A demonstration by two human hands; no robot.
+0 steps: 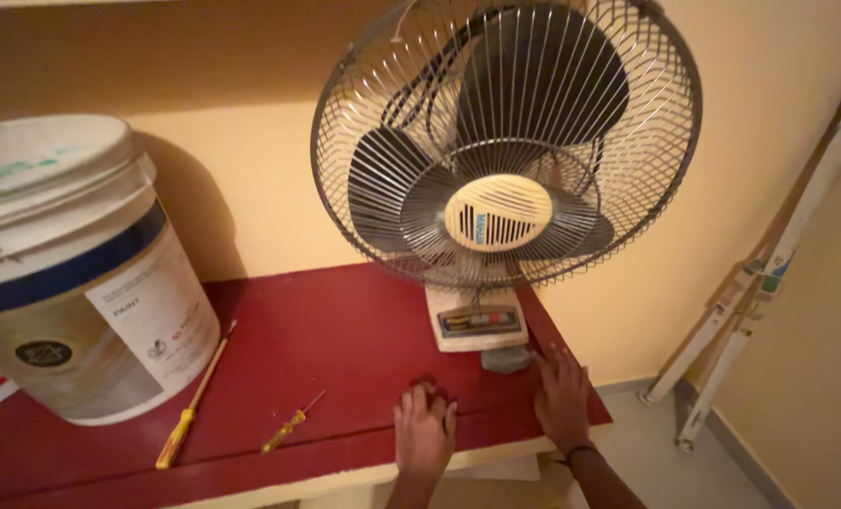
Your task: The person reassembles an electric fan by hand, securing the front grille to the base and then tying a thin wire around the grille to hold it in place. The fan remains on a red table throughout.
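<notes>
A table fan [502,151] with a round wire cage and dark blades stands on a red tabletop [326,330], its cream base [477,325] facing me. My left hand [424,429] rests flat on the red surface just in front of the base, fingers spread, holding nothing. My right hand [562,396] lies palm down at the table's right front corner, beside the base; a dark band circles its wrist. A small grey lump [507,359] sits between the base and my right hand.
A large white paint bucket [67,273] with a lid stands at the left. Two yellow-handled screwdrivers lie on the red top: a long one [194,401] and a short one [291,424]. Wooden slats [769,273] lean in the right corner against the yellow wall.
</notes>
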